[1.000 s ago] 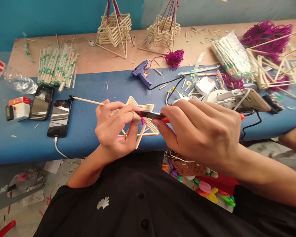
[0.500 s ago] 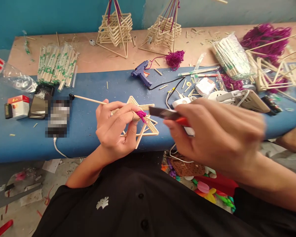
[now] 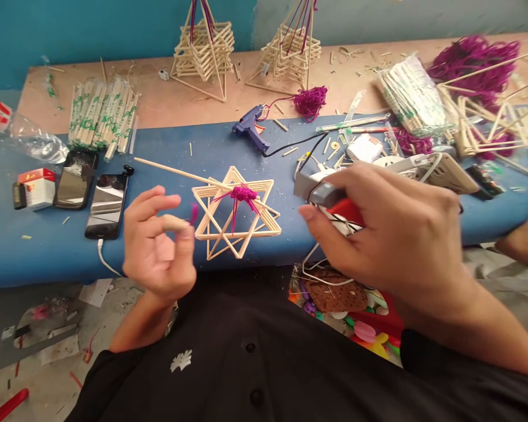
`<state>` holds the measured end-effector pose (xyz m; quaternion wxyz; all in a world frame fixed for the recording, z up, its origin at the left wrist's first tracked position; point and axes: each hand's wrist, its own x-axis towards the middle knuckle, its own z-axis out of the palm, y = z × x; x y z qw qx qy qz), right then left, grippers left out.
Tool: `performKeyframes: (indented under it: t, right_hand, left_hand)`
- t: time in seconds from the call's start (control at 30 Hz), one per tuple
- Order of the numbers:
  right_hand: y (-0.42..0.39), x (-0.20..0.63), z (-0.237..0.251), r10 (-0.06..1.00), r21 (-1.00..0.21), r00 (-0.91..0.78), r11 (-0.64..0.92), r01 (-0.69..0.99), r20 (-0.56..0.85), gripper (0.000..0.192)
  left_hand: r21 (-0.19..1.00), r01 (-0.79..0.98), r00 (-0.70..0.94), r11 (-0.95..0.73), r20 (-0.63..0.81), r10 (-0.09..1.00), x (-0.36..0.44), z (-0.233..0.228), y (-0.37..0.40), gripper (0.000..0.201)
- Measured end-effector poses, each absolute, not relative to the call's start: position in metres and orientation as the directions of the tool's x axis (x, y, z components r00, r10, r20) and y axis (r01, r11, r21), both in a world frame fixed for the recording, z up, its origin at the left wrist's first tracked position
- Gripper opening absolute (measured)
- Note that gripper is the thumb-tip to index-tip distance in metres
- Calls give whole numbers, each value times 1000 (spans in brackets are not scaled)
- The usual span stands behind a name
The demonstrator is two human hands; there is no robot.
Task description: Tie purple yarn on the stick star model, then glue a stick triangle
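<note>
A long blue work table (image 3: 167, 258) runs across the scene, with a bare wooden bench top (image 3: 171, 105) behind it at the far side. On the far bench stand two stacked stick towers (image 3: 205, 50) strung with purple thread, and at far left lies a bundle of wrapped chopsticks (image 3: 101, 117). At far right sits a heap of purple yarn (image 3: 475, 61) beside more stick frames.

The right hand (image 3: 391, 234) hovers over the near right edge of the blue table, its fingers curled tight around a red-handled cutter (image 3: 330, 196) whose grey head points left toward the middle. The left hand (image 3: 158, 246) is raised off the near left part of the table, fingers loosely curled, thumb and forefinger pinched on a small scrap of purple thread (image 3: 193, 212); it touches nothing else.

Between the two hands, flat on the blue table, lies the stick star (image 3: 235, 214), a six-pointed frame of pale sticks with a purple yarn knot (image 3: 243, 193) at its centre. A long thin skewer (image 3: 176, 171) crosses it from the far left, ending in the knot. Neither hand touches the star.

A blue glue gun (image 3: 249, 126) lies beyond the star, and two dark phones (image 3: 90, 190) lie on the left, with a small red and white box (image 3: 37, 187) beside them
</note>
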<state>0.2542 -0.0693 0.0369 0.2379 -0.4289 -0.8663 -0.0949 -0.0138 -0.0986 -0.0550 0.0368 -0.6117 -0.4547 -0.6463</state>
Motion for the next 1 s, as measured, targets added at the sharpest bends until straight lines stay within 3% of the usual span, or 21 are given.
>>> performKeyframes:
  t: [0.07,0.1,0.13,0.2,0.27,0.33,0.4,0.57,0.73,1.0]
  right_hand:
    - [-70,250,28,684,-90,-524,647,757,508,7]
    - [-70,248,24,648,-77,-546,678,731,531,5]
    - [-70,247,20,603,-42,-578,711,702,551,6]
    - [-69,245,15,515,49,-651,762,645,558,16]
    - [-67,247,12,488,105,-707,781,615,511,29]
    - [-66,250,10,504,135,-724,770,624,471,35]
    - [-67,254,10,525,160,-708,739,654,473,31]
    - [-74,266,8,533,185,-665,691,699,523,19]
    - [-79,272,7,579,148,-645,677,721,498,19]
    - [-74,267,8,627,186,-617,614,767,475,19]
  left_hand:
    - [540,689,-308,-484,822,480,-42,-61,-108,5]
    - [488,767,-244,-417,823,513,-58,-64,-114,6]
    - [431,848,-235,-310,828,509,-73,-68,-120,4]
    - [314,936,-163,-157,784,599,-95,-72,-129,6]
    - [266,947,-137,-180,842,523,-99,-72,-134,20]
    - [307,931,-166,-196,836,522,-83,-66,-135,10]
    - [341,896,-152,-283,835,528,-54,-57,-132,27]
    - [421,798,-95,-432,794,600,17,-39,-119,23]
    - [376,830,-142,-411,856,497,46,-45,-102,39]
    - [482,810,-278,-334,818,504,59,-52,-97,19]
